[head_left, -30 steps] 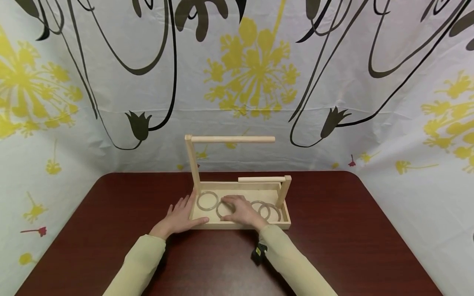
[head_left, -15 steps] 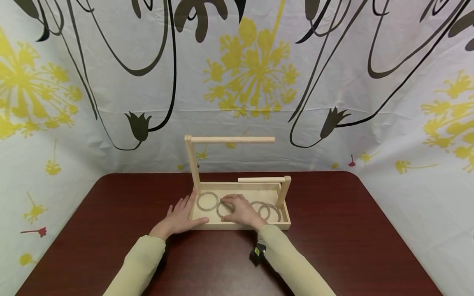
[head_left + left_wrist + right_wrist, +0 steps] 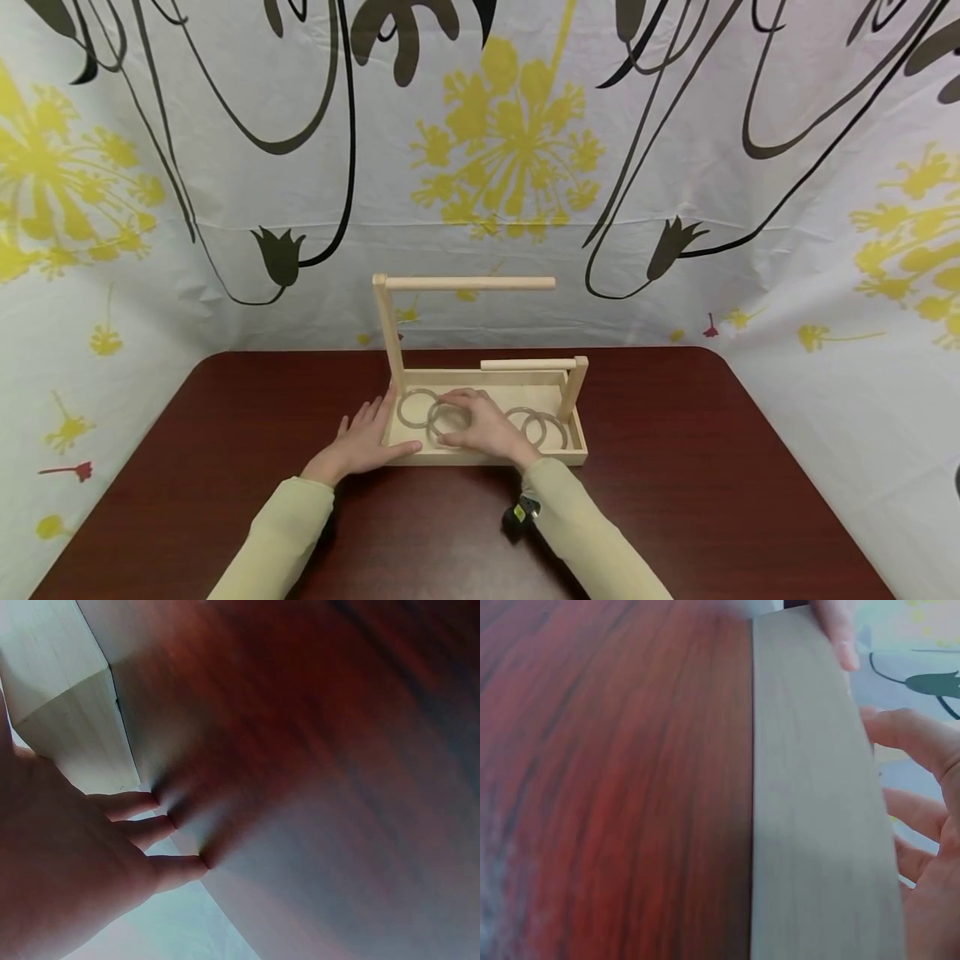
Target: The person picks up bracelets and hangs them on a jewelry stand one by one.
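A shallow wooden tray (image 3: 525,458) stands on the table with several greyish rings lying in it. My right hand (image 3: 486,427) reaches over its front wall and pinches one ring (image 3: 430,425) between thumb and fingers; this ring overlaps a second ring (image 3: 401,410) at the left end. Whether the pinched ring is lifted off the tray floor, I cannot tell. Flat against the tray's left end rests my left hand (image 3: 360,442), fingers straight, thumb along the front wall. The right wrist view shows the right hand (image 3: 934,847) behind the front wall (image 3: 817,795), which hides the rings.
A tall post (image 3: 388,333) at the tray's left end carries a long dowel (image 3: 472,283) pointing right. From a shorter right post (image 3: 574,390) a short dowel (image 3: 528,364) points left. Two overlapping rings (image 3: 566,432) lie beside that post. Dark red table (image 3: 675,467) surrounds the tray.
My right hand has shifted slightly left, carrying the pinched ring so that it now overlaps the leftmost ring. My left hand has stayed at the tray's left end.
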The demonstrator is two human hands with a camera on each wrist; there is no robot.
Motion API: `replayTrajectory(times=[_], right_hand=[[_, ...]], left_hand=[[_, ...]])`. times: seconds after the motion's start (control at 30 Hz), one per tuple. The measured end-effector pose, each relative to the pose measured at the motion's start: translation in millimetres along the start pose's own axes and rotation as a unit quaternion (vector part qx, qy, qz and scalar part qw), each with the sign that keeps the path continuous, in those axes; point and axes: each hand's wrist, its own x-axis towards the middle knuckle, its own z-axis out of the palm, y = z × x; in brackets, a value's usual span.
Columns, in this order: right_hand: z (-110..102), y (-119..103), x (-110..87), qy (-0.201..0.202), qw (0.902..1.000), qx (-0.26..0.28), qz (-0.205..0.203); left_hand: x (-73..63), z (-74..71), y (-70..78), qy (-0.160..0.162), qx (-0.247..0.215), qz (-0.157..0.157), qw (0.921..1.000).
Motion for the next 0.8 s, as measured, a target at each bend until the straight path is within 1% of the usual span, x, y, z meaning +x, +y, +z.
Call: replayTrajectory(times=[0.13, 0.3, 0.4, 0.47, 0.67, 0.8], right_hand=[[-1.4, -5.2, -0.8, 0.01, 0.9997, 0.022, 0.002], [-2.1, -9.8, -2.5, 0.019, 0.9984, 0.051, -0.014], [-3.0, -13.5, -3.8, 0.018, 0.9976, 0.064, -0.017], [-3.8, -16.4, -4.5, 0.017, 0.9973, 0.068, -0.02], [-6.3, -25.5, -5.3, 0.021, 0.9954, 0.08, -0.048], [-7.5, -29.9, -5.7, 0.022, 0.9943, 0.086, -0.06]], left_hand=[[-0.1, -0.6, 0.4, -0.003, -0.003, 0.0, 1.0], [-0.2, -1.1, 1.1, -0.004, -0.003, -0.001, 1.0], [-0.5, -1.5, 1.6, -0.004, -0.005, -0.001, 1.0], [-0.4, -1.5, 1.7, -0.005, -0.006, -0.001, 1.0], [1.1, -0.4, 0.6, -0.001, 0.001, 0.002, 1.0], [1.5, 0.8, -0.8, -0.001, 0.0, 0.003, 1.0]])
